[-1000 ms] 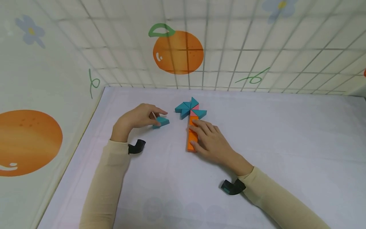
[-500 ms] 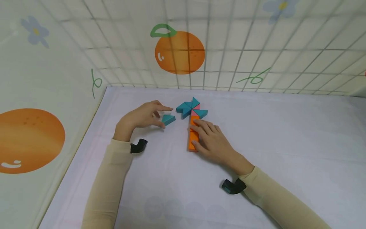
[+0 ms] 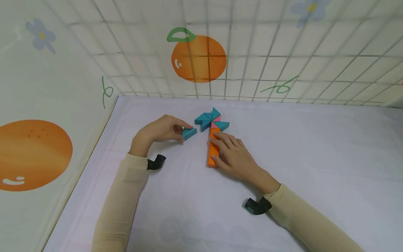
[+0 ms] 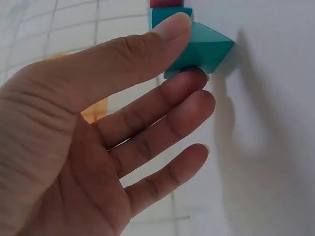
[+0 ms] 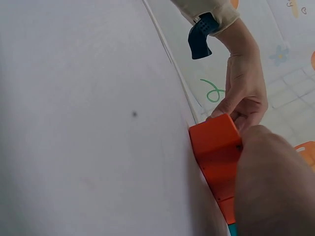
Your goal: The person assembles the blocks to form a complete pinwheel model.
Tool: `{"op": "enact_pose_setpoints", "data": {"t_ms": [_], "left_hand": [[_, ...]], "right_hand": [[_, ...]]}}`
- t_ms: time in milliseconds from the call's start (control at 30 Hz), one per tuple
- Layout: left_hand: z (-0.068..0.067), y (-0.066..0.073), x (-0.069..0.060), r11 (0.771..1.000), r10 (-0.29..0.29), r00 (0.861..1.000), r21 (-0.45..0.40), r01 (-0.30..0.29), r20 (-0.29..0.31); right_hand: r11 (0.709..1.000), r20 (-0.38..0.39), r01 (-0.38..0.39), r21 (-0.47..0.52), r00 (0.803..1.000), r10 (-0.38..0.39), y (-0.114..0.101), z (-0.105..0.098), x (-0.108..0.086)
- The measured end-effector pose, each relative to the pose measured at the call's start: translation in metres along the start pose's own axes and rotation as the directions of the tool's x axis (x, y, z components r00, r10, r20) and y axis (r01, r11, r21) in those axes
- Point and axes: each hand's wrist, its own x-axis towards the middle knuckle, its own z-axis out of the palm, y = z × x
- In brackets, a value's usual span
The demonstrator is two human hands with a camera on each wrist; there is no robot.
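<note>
My left hand [image 3: 163,129] pinches a loose teal triangular block [image 3: 189,133] between thumb and fingertips, just left of a pinwheel shape on the table. In the left wrist view the thumb lies over this teal block [image 4: 211,46], with the other fingers loosely bent below. The pinwheel is made of several teal triangular blocks [image 3: 206,119] and pink triangular blocks [image 3: 216,124]. Below it runs a column of orange blocks [image 3: 212,161] like a stem. My right hand [image 3: 234,157] rests its fingertips on the orange column, partly covering it from the right.
A white cloth-covered table [image 3: 299,147] lies under everything. Behind it stands a pale wall [image 3: 245,45] with a grid pattern, oranges and flowers. Each wrist wears a black camera mount, such as the left mount [image 3: 156,162].
The left hand has carried the teal block rightward, closer to the pinwheel. Its index finger lifted away half a second ago and now touches the block again. The right hand stays put.
</note>
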Motion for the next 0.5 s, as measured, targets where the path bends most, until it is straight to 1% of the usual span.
{"op": "enact_pose_setpoints", "data": {"t_ms": [100,267,333,500], "left_hand": [[0.003,0.008,0.003,1.0,0.0,1.0,-0.002,0.0,0.021],[0.008,0.021,0.006,1.0,-0.001,0.998,0.025,0.0,0.058],[0.011,0.024,0.007,0.999,0.005,0.998,0.034,-0.007,0.06],[0.018,0.025,0.013,0.997,0.052,0.998,0.053,-0.054,0.035]], "right_hand": [[1.0,0.002,-0.005,-0.005,1.0,0.005,0.0,0.0,0.0],[1.0,0.009,-0.007,-0.006,1.0,0.007,0.001,-0.001,-0.001],[1.0,0.007,-0.005,-0.003,1.0,0.005,0.001,-0.001,-0.001],[1.0,0.003,0.004,-0.002,1.0,-0.004,0.0,-0.001,0.0]]}}
